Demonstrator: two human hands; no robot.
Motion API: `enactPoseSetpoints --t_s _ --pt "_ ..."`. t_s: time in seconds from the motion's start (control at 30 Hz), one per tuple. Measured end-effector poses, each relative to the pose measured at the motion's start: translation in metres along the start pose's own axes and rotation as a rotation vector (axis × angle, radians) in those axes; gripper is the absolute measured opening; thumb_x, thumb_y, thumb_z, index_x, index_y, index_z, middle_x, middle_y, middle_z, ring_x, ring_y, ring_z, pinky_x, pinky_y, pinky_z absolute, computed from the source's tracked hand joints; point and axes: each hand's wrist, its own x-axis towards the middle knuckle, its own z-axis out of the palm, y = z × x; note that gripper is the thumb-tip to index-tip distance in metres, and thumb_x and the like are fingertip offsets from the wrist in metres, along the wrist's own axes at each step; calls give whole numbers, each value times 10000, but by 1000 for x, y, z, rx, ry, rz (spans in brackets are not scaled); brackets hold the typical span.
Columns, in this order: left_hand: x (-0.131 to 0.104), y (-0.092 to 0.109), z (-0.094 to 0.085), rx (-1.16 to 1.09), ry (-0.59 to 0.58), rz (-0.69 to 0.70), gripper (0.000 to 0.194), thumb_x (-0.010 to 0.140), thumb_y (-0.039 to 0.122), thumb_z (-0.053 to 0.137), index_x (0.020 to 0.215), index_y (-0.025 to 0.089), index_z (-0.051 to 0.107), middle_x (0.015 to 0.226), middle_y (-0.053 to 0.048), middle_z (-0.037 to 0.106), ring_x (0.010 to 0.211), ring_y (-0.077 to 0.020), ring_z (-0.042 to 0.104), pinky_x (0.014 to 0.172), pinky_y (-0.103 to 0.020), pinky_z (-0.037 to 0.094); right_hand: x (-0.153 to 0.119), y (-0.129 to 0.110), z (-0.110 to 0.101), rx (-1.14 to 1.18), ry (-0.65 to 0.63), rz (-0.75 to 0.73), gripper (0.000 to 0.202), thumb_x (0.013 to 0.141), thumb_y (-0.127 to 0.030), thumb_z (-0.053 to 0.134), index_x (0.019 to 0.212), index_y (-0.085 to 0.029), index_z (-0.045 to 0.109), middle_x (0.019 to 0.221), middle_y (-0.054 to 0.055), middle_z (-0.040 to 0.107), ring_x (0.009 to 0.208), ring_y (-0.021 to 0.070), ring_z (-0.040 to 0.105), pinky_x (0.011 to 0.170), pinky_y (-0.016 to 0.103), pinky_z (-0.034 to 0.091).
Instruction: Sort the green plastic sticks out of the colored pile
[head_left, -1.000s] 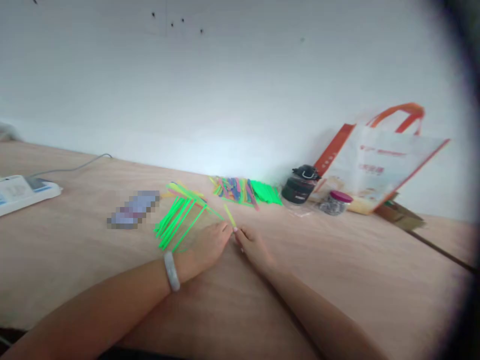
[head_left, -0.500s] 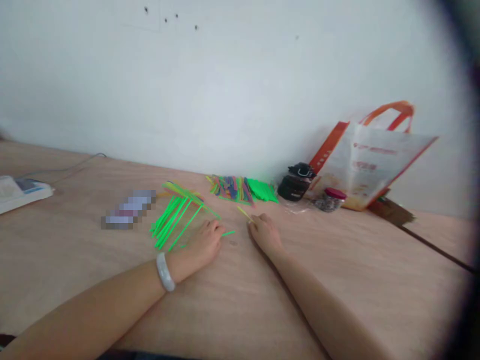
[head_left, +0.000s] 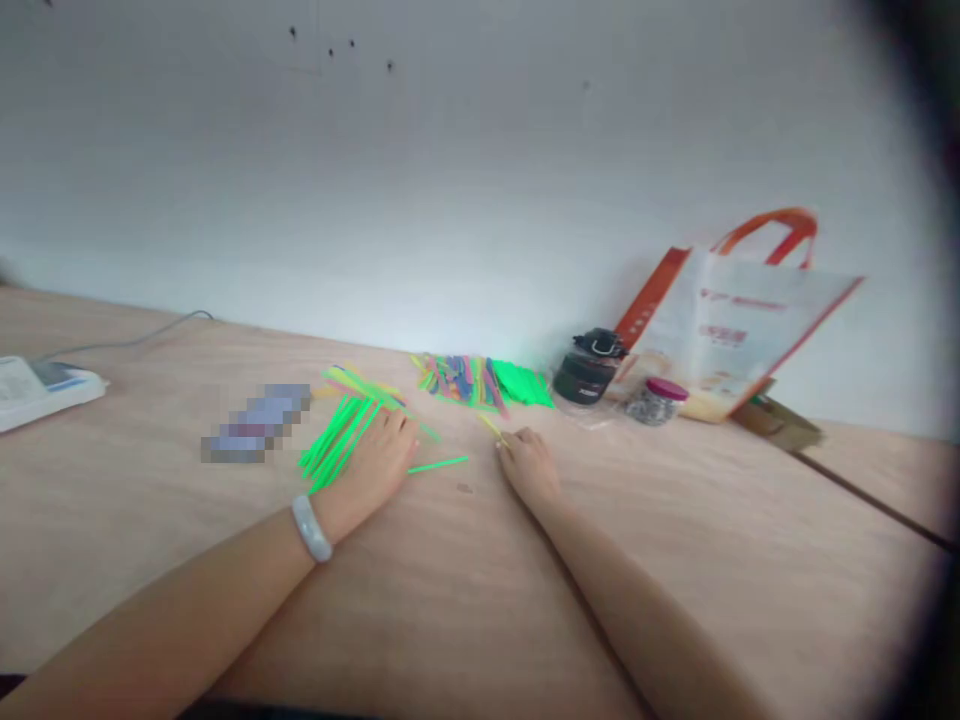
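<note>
My left hand (head_left: 381, 455), with a pale bangle (head_left: 311, 528) at the wrist, lies over the right side of a row of green sticks (head_left: 330, 440); its fingers are bent, and whatever is under them is hidden. Yellow and mixed sticks (head_left: 349, 380) lie just behind that row. One single green stick (head_left: 442, 464) rests on the table to the right of the left hand. My right hand (head_left: 529, 462) is closed on a thin yellow stick (head_left: 490, 427), which points up and left from the fingertips.
Behind the hands lie a multicoloured pile (head_left: 457, 380) and a green pile (head_left: 523, 383). A black-lidded bottle (head_left: 587, 375), a red-lidded jar (head_left: 654, 402) and a bag (head_left: 735, 330) stand right. A blurred flat object (head_left: 259, 423) and a white device (head_left: 60, 398) lie left.
My left hand has moved left and slightly back, from beside the single green stick to over the green row. More of the single stick shows. My right hand has barely moved.
</note>
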Motion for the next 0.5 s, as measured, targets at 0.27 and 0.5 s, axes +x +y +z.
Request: enactPoseSetpoints --t_s 0.27,0.5 --pt "5 -28 9 16 -17 -39 296 872 86 360 1133 111 498 1118 -136 559 1079 -236 504 930 -406 415 -4 -12 -4 155 38 -115 227 875 -255 451 871 -194 669 898 89 595 875 206 523 802 326 419" --pt "-6 9 -4 -170 -24 109 290 918 146 345 1159 181 503 1015 -69 558 944 -187 541 838 -336 463 -13 -35 -11 658 51 -130 344 907 -401 364 897 -200 643 854 61 644 827 189 574 754 316 455"
